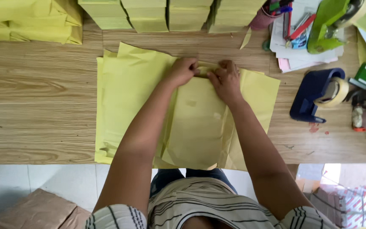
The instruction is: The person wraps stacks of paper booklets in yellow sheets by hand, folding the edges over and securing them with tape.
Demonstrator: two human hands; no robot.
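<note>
Wood counter (39, 106): yellow paper sheet (195, 127) long axis 6–12 o'clock; left hand (183, 71) and right hand (225, 80) grip pinched on its 12 o'clock edge fold.

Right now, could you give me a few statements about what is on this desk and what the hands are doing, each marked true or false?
1. Both hands, left hand and right hand, press the far edge of the yellow paper. True.
2. The tape dispenser is red. False: it is dark blue.
3. Folded yellow bundles line the desk's far edge. True.
4. The wooden desk is bare metal. False: it shows wood grain.
5. The dispenser lies on the person's left. False: it is on their right.
</note>
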